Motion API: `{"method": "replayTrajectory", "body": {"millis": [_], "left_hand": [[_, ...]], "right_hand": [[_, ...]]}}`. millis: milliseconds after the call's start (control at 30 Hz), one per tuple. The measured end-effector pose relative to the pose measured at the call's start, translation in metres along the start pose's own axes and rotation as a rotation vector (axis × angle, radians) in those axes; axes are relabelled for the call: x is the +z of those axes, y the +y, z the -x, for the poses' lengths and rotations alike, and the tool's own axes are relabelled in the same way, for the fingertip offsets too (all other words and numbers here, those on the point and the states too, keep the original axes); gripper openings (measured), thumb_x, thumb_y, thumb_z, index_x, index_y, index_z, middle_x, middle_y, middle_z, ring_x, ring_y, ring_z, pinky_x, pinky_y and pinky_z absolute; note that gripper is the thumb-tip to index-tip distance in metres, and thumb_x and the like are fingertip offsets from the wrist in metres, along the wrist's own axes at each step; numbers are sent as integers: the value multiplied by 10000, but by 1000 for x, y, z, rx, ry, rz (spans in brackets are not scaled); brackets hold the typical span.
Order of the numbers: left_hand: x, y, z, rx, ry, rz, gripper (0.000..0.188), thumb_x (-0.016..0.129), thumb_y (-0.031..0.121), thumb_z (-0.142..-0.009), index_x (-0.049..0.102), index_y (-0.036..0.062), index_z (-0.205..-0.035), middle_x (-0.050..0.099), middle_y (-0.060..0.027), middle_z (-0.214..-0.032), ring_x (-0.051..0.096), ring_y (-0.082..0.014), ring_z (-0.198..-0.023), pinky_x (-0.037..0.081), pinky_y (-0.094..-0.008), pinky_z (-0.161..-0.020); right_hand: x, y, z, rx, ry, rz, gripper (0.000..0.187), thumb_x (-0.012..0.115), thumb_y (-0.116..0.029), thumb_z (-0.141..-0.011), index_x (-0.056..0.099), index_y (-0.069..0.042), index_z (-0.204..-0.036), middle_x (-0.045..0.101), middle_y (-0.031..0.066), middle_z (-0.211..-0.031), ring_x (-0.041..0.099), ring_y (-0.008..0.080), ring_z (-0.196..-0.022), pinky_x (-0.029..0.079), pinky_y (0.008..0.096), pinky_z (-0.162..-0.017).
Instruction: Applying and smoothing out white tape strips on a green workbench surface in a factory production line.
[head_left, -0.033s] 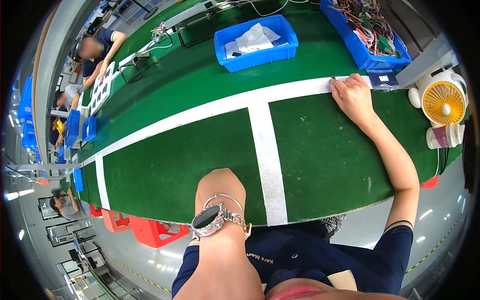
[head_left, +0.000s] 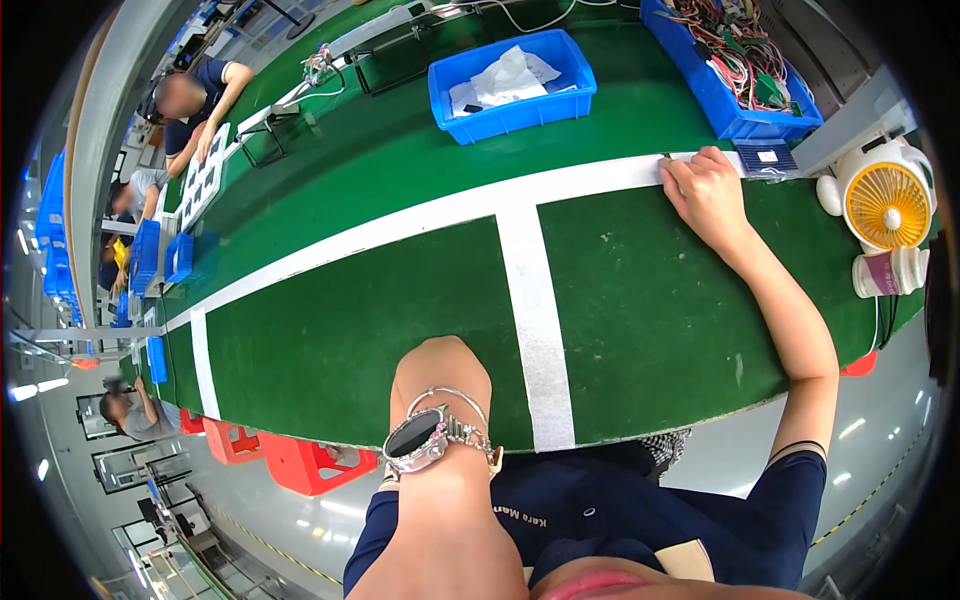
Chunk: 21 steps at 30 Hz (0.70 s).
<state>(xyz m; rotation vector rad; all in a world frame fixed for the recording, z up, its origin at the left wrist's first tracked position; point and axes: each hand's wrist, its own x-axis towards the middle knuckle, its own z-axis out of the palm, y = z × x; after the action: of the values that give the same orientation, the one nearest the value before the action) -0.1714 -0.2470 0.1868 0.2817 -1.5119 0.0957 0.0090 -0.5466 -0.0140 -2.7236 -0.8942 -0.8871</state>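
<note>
My right hand (head_left: 705, 195) rests at the far right of the green table, on the white tape strip (head_left: 590, 180). Its fingers are curled closed, and a small dark bit shows at the fingertips, too small to name. Just right of it lies a flat dark-blue packet (head_left: 767, 158) with a white label. My left hand (head_left: 442, 375) is bent down over the near part of the green table (head_left: 330, 330); only its back shows and the fingers are hidden. A round watch (head_left: 416, 440) and a bracelet (head_left: 470, 400) circle that wrist.
Toward the back stands a blue bin (head_left: 515, 125) holding white crumpled sheets. A larger blue bin (head_left: 760, 125) of wires is at the back right, near a white-and-yellow fan (head_left: 890, 205) and a white container (head_left: 888, 272). Co-workers sit at left; red stools (head_left: 310, 465) stand below.
</note>
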Motion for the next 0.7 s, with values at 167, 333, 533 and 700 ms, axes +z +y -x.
{"method": "replayTrajectory", "body": {"millis": [167,333,533,700], "left_hand": [[5,4,3,-17,25,21,224,479,107,-895,634,192,-758,582,56,-721,565,-95,-629,404,-291,-513],[5,5,3,-34,41,28,225,480,102,-890,630,194,-750,576,58,-718,561,-94,-627,401,-292,-512],[-10,-13,-3,8,-1,47,232,484,93,-882,615,195,-720,569,59,-707,555,-97,-618,392,-291,-506],[-10,-14,-2,-20,-13,155,242,481,86,-881,605,193,-703,563,58,-696,547,-97,-607,385,-290,-502]], "right_hand": [[-1,2,0,-39,-6,23,77,709,-104,-812,683,-33,-818,613,69,-588,604,230,-603,481,366,-723],[2,1,2,-62,-25,77,73,696,-68,-762,670,-26,-817,554,49,-547,587,222,-580,479,352,-708],[1,-5,3,-70,-45,140,167,692,-61,-734,684,3,-888,568,44,-569,596,205,-594,486,341,-720],[0,-7,5,-87,-66,211,258,653,-56,-748,695,37,-984,580,42,-589,604,190,-614,491,341,-733]]}}
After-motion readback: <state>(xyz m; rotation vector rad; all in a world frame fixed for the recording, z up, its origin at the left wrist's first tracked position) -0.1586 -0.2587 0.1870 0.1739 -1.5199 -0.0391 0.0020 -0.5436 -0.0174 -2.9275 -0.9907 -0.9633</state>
